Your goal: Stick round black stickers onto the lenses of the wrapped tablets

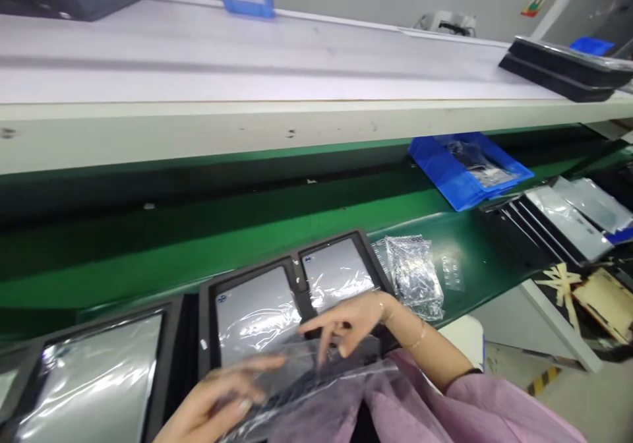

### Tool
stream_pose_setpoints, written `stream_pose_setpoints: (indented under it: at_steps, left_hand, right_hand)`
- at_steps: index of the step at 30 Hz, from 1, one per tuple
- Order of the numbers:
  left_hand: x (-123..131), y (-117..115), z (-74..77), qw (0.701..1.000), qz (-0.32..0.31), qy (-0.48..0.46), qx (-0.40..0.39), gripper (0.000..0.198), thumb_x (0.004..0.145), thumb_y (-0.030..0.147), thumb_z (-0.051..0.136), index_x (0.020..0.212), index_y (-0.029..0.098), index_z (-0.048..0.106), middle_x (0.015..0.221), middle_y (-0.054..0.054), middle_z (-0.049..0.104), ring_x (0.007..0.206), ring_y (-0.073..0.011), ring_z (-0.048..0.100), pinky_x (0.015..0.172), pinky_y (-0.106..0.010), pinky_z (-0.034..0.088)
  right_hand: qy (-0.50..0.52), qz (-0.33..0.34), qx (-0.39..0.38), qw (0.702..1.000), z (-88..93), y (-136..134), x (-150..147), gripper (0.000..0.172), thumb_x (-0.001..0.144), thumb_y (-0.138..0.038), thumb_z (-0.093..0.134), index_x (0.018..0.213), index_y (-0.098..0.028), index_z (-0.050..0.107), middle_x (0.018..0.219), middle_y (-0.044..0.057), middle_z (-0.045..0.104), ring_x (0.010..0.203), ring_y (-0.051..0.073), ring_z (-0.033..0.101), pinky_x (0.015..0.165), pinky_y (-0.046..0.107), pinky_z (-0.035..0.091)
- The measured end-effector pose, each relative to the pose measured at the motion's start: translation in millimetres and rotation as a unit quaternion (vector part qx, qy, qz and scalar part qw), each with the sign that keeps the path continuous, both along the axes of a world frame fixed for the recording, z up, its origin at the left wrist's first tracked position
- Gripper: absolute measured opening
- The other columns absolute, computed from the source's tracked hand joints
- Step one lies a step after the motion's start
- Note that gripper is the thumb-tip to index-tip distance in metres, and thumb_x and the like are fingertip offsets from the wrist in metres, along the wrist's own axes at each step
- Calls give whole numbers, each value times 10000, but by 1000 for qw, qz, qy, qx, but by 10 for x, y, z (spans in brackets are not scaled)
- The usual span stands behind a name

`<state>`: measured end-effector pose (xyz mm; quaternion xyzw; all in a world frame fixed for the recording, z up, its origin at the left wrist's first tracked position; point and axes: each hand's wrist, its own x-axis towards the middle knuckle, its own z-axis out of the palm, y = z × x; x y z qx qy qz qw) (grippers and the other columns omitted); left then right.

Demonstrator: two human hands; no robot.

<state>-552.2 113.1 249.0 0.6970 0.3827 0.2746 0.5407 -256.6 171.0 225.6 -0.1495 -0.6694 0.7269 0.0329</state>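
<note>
Clear plastic film [316, 383] lies across the lower middle, between my two hands and close to my body. My left hand [220, 393] is at its left edge, blurred, with the fingers apart. Above the film, my right hand [351, 321] hangs with its index finger stretched out and the other fingers curled; nothing shows in it. Behind the hands sits a black foam tray [205, 337] with two silver plastic-wrapped panels, the left one [257, 308] and the right one [339, 268].
Another black tray with a wrapped silver panel [99, 383] stands at the left. Crumpled clear bags [415, 275] lie right of the foam tray. A blue bin [465, 166] and stacked panels [558, 215] are farther right. A white shelf [297, 123] spans the view above the green surface [173, 238].
</note>
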Motion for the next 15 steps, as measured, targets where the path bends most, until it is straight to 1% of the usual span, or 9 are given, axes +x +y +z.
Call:
stream_pose_setpoints:
  at_steps: [2,4,5,6,7,9,11,13,15]
  left_hand:
    - [474,355,87,995,-94,-22,-10,200,837,344,572,802,198,703,1022,-117,720,935,-263,671,808,-353,541]
    - [983,655,107,989,-147,-21,-18,189,845,318,575,832,167,686,1050,-129,705,993,-249,648,865,-339,511]
    - [1242,777,86,989,-144,-19,-27,196,857,313,561,923,160,665,1085,-130,690,1020,-239,636,879,-338,504]
    - [1501,882,44,993,-115,-15,-31,234,882,309,519,1029,155,619,1105,-129,677,1034,-225,629,885,-341,501]
    - [1761,972,-16,996,-90,5,-25,250,907,293,469,1078,146,578,1115,-131,667,1034,-214,627,878,-342,505]
    - [2276,1125,-182,986,-86,140,5,270,956,232,338,1123,139,529,1108,-124,660,984,-167,641,860,-316,513]
    - [2766,1258,-382,975,-101,196,20,239,939,179,395,1126,137,538,1110,-119,652,1019,-154,618,912,-305,481]
    - [3195,1375,-585,960,-112,256,30,223,913,182,479,1117,144,562,1123,-107,635,1042,-180,597,924,-362,474]
    - [3528,1473,-769,937,-120,327,31,270,880,265,563,1123,146,568,1152,-91,602,1030,-218,591,880,-433,492]
  right_hand:
    - [18,-109,-21,994,-27,-313,383,776,689,-402,741,1354,-172,412,797,-10,648,466,29,291,446,170,290]
    - [3,-293,-1,956,-84,-600,761,588,684,-440,731,1183,-168,580,688,-39,580,486,45,304,460,191,277]
    - [-11,-384,12,923,-134,-728,958,465,694,-445,719,1061,-169,644,638,-46,543,492,54,316,469,203,271]
    - [-21,-467,20,884,-202,-844,1160,387,697,-450,710,963,-172,670,598,-46,514,491,64,323,474,216,268]
    - [-25,-547,23,836,-291,-945,1362,360,681,-467,711,890,-176,674,576,-40,504,493,76,333,478,228,275]
    - [-39,-683,-11,729,-524,-1087,1744,395,656,-536,681,836,-187,648,653,7,573,467,80,318,447,242,262]
    - [-75,-757,-52,647,-796,-1145,2050,464,627,-603,640,843,-193,618,770,51,636,423,58,255,409,238,234]
    - [-106,-780,-64,614,-1057,-1132,2252,506,606,-628,621,847,-183,606,790,71,653,401,46,219,386,236,230]
    - [-135,-785,-57,602,-1267,-1089,2361,520,598,-633,614,827,-166,611,717,66,643,390,53,239,373,240,244]
